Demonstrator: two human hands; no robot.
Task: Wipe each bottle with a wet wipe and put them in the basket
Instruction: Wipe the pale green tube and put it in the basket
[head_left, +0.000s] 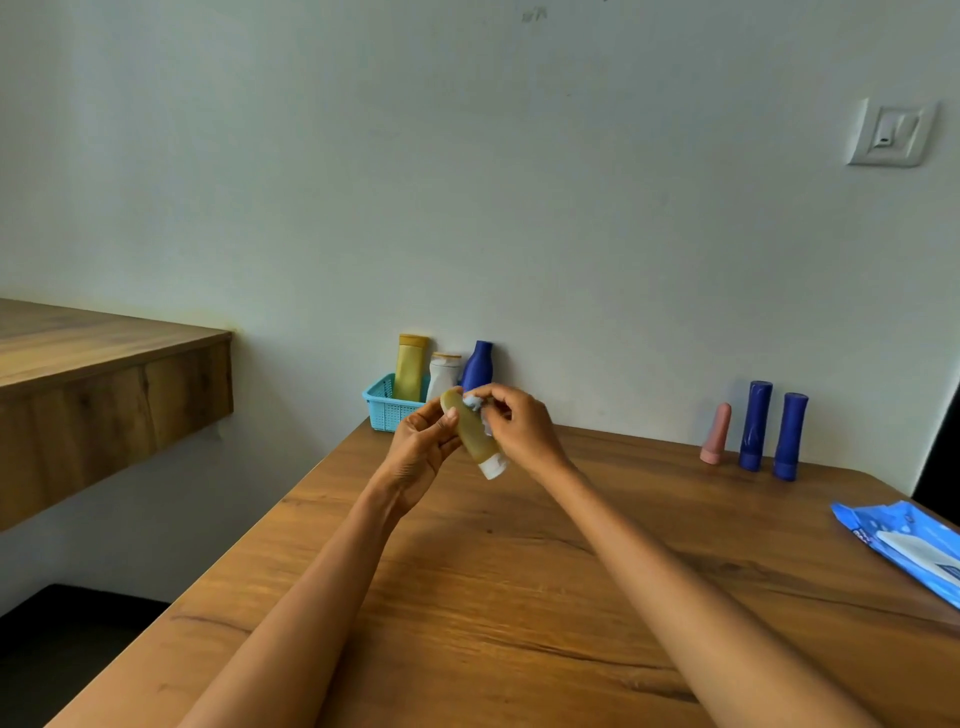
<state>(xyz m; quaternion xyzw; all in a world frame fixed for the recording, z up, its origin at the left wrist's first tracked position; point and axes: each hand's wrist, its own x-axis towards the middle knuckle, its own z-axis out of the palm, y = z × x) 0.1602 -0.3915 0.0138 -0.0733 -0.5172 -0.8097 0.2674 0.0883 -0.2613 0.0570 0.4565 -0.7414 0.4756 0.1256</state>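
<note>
My left hand (423, 449) grips a small yellow-green bottle (474, 436) with a white cap, held tilted above the table, cap pointing down to the right. My right hand (519, 426) pinches a crumpled white wet wipe (478, 408) against the bottle's upper part. Behind my hands a turquoise basket (387, 405) stands at the wall holding a yellow bottle (410, 366), a white bottle (442, 374) and a blue bottle (479, 365). At the far right a pink bottle (717, 434) and two blue bottles (754, 426) (789, 436) stand upright on the table.
A blue pack of wet wipes (904, 545) lies at the table's right edge. The wooden table (519, 597) reaches the wall. A second wooden surface (104, 353) sits higher on the left, across a gap. A wall switch (891, 132) is at upper right.
</note>
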